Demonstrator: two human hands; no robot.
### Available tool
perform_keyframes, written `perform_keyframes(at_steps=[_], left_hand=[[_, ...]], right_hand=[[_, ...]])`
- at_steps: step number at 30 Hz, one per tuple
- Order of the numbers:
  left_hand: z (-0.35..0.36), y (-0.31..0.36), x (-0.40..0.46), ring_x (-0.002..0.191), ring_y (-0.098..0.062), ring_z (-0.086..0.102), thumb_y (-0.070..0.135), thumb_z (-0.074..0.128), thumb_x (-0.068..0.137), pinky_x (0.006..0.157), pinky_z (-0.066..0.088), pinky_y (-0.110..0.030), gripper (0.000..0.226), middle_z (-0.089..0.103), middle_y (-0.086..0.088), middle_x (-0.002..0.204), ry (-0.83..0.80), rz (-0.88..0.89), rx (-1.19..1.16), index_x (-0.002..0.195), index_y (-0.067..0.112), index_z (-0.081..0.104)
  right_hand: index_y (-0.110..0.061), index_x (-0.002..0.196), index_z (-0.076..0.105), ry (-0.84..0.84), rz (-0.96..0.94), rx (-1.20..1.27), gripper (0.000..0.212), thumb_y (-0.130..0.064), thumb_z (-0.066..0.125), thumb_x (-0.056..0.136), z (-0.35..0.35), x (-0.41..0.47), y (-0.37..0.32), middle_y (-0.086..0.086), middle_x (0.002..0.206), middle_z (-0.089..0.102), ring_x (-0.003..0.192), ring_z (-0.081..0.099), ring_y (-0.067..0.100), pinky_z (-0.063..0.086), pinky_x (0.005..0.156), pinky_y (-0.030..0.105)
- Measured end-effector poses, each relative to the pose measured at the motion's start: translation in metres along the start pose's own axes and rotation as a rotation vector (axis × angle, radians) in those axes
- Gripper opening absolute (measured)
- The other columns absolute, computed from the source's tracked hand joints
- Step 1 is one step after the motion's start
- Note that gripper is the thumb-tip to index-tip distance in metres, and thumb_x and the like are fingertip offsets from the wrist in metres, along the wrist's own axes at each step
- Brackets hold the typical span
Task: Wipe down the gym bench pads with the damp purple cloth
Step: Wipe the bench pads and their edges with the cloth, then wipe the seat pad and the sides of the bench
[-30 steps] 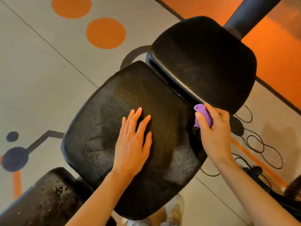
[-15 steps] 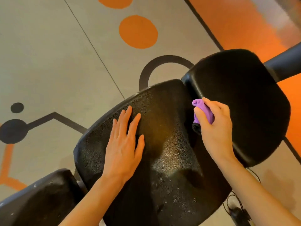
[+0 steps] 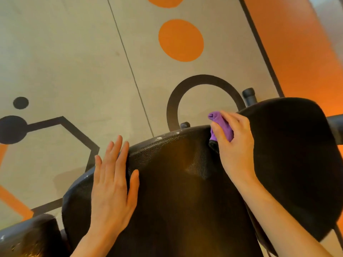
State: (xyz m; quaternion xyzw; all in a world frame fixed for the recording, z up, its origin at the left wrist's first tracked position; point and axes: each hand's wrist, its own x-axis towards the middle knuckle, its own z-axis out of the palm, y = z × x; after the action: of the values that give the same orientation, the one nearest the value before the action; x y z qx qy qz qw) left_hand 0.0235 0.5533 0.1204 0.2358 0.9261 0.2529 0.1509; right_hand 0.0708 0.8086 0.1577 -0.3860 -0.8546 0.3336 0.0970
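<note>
since half a second ago the left hand (image 3: 113, 184) has slid out from the middle of the big black pad (image 3: 178, 191) to its left rim, fingers flat and straight with the tips poking past the edge, and the right hand (image 3: 235, 145) has carried the purple cloth (image 3: 221, 127) up along the seam to the far end of the gap between that pad and the second pad (image 3: 293, 154) on the right. right hand is clenched round the cloth, thumb on one side and fingers curled over the other, so only a bunched purple end sticks out above the thumb and a bit shows between the fingers. the rest is buried in the fist. looks like the cloth is pressed into the gap, but the contact spot is hidden in shadow so hard to say. a third pad (image 3: 27, 238) is cut off at bottom left, and both forearms run out of frame.
</note>
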Motion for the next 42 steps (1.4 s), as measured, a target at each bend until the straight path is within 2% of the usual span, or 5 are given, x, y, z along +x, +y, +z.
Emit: perform_keyframes(at_steps=[10,20,31,36,42], left_hand=[[0.005,-0.001,0.004,0.154,-0.013,-0.001,0.043,0.029,0.097,0.125,-0.005,-0.031,0.068,0.013,-0.004,0.164,-0.089,0.013,0.18,0.157,0.016,0.012],[0.005,-0.004,0.008,0.153,-0.014,-0.003,0.047,0.017,0.101,0.125,-0.007,-0.032,0.064,0.015,-0.006,0.163,-0.108,0.033,0.178,0.156,0.014,0.014],[0.004,-0.003,0.008,0.153,-0.011,-0.004,0.048,0.018,0.101,0.124,-0.007,-0.031,0.063,0.016,-0.005,0.161,-0.12,0.038,0.158,0.155,0.014,0.016],[0.005,-0.005,0.008,0.153,-0.011,-0.005,0.048,0.018,0.1,0.124,-0.008,-0.031,0.064,0.015,-0.005,0.162,-0.129,0.045,0.19,0.155,0.014,0.016],[0.008,-0.004,0.005,0.154,-0.014,0.0,0.047,0.018,0.101,0.125,-0.006,-0.032,0.064,0.015,-0.003,0.162,-0.091,0.034,0.167,0.156,0.015,0.011]], right_hand=[[-0.024,0.096,0.067,-0.126,-0.198,-0.366,0.037,-0.042,0.034,0.098,0.044,0.002,-0.027,-0.009,0.094,0.065,0.093,0.053,0.005,0.044,0.097,0.025],[-0.028,0.099,0.066,-0.303,-0.193,-0.391,0.039,-0.039,0.029,0.098,0.028,0.011,-0.034,-0.014,0.093,0.065,0.094,0.055,0.001,0.025,0.099,0.012],[-0.025,0.134,0.048,-0.161,-0.135,-0.364,0.042,-0.039,0.029,0.1,0.031,-0.02,-0.024,-0.007,0.138,0.051,0.133,0.035,0.001,0.021,0.116,0.021],[-0.02,0.136,0.048,-0.398,-0.516,-0.393,0.04,-0.035,0.036,0.1,0.044,-0.03,-0.032,-0.003,0.142,0.048,0.138,0.037,0.008,0.026,0.118,0.033],[-0.027,0.138,0.038,-0.089,-0.036,-0.243,0.041,-0.04,0.031,0.1,0.038,-0.027,-0.022,-0.012,0.143,0.041,0.14,0.029,0.005,0.028,0.117,0.043]])
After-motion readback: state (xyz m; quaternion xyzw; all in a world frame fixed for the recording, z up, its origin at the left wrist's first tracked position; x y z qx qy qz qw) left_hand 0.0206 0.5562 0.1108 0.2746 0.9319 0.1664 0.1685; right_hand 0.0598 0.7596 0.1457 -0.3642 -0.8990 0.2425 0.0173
